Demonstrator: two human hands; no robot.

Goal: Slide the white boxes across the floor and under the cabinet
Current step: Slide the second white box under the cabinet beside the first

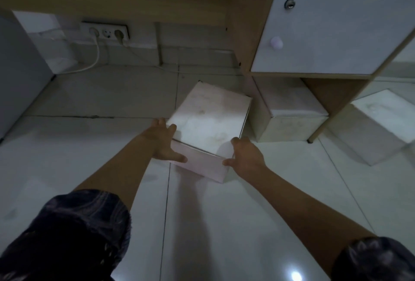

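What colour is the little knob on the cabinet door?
Pale lilac; the knob shows best in the head view.

Reaching forward and down, holding left hand (165,143) and right hand (246,155) well apart, fingers stretching straight ahead, thumbs pointing inward toward each other.

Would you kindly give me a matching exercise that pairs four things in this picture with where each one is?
Things: 1 nearer white box; 2 farther white box; 3 socket strip; 4 round knob.
Places: A on the cabinet door; B between the left hand and right hand; C on the back wall; D under the cabinet.
Pairs: 1-B; 2-D; 3-C; 4-A.
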